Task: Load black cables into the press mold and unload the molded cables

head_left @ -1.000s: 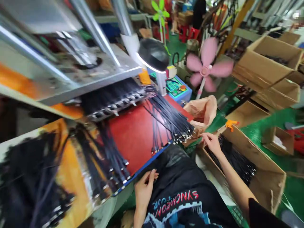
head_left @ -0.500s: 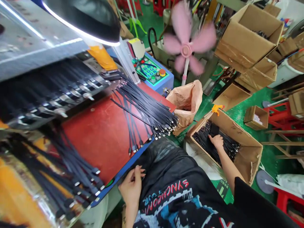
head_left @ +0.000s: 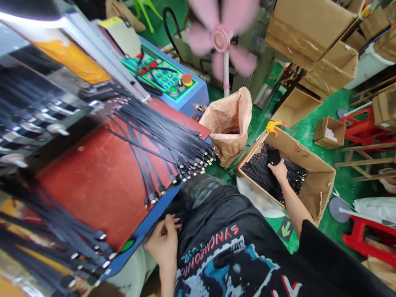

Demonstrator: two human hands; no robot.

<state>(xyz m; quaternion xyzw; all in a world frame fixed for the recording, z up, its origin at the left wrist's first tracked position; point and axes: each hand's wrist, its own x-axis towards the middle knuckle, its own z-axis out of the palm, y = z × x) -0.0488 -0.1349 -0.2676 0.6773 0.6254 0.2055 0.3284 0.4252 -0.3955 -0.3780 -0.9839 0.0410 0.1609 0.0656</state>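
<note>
The left hand hovers by the lap, loosely curled, thumb near the fingertips; I see nothing in it. Just beside it is the desk, where cables lie fanned, some ends poking past the edge above the knee. A brush of the leg could drag them off. The second bunch, to the left, crosses loosely and might tangle if pulled.

Farther right, the right hand is partly closed on the near end of a black slab, which lies over the cables in the box. Its underside is hidden, so how firm the hold is I cannot tell; a weak pinch could let it slip among the equally dark cables. The box's near wall stands under the forearm and could catch it.

Beyond, the paper bag fills the gap between desk and box, a clip sits on the box's far corner, and the control panel and spinning fan stand behind.
</note>
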